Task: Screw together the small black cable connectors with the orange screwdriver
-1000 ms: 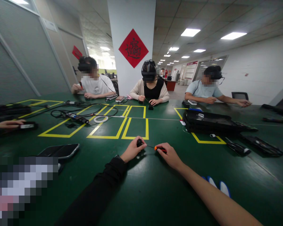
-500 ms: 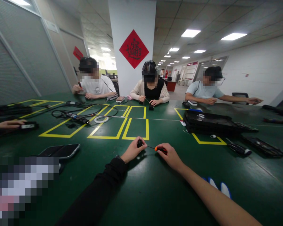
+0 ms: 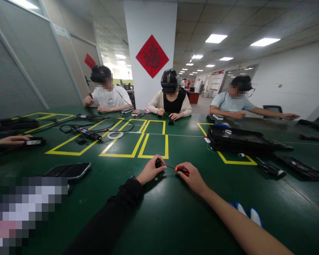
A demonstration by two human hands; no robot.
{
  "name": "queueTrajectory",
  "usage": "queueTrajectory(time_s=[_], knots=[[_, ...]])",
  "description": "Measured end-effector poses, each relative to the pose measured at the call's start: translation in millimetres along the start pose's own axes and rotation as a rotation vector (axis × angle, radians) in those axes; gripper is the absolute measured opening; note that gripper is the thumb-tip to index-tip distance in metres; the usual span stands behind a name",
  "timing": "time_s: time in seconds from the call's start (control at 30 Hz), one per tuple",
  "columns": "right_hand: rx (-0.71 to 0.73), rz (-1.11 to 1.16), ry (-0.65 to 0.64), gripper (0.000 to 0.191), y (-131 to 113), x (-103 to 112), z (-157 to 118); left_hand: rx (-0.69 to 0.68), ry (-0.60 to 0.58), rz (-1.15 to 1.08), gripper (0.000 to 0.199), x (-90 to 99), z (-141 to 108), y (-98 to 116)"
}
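Observation:
Just above the green table (image 3: 159,219), my left hand (image 3: 149,171) is closed round a small black part (image 3: 158,163), mostly covered by the fingers. My right hand (image 3: 192,177) grips the handle of an orange and black screwdriver (image 3: 183,171). Its thin shaft points left and reaches the black part at my left fingertips. Whether the tip sits in a screw is too small to tell. Beneath my right forearm, a blue and white glove (image 3: 255,216) is partly hidden.
Right of my hands lie a black casing (image 3: 236,139), a black tool (image 3: 271,168) and an open black part (image 3: 301,168). Black cables (image 3: 95,124) and a white ring (image 3: 115,135) lie left, near yellow tape outlines (image 3: 153,156). Several people (image 3: 170,95) sit around the table.
The whole view has shifted slightly. Both hands keep their holds on the black part and the screwdriver; a little more of the orange handle shows.

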State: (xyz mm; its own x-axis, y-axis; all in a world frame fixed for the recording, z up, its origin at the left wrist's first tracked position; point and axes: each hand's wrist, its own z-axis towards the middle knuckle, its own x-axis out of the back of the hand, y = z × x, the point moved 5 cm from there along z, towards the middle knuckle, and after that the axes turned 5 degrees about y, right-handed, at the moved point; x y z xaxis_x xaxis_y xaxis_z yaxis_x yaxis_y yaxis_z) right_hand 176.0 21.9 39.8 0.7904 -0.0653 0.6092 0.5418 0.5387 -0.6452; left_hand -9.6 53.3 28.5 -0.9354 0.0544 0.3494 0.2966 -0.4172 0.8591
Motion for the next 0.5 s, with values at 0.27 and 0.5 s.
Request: queueTrajectory(time_s=[0.27, 0.5], knots=[[-0.001, 0.022, 0.029, 0.017, -1.8, 2.8, -1.0, -0.002, -0.005, -0.001, 0.016, -0.7, 0.1, 1.5], [0.006, 0.014, 0.033, 0.015, -2.7, 3.6, -0.2, -0.017, 0.025, 0.025, 0.015, 1.3, -0.7, 0.4]])
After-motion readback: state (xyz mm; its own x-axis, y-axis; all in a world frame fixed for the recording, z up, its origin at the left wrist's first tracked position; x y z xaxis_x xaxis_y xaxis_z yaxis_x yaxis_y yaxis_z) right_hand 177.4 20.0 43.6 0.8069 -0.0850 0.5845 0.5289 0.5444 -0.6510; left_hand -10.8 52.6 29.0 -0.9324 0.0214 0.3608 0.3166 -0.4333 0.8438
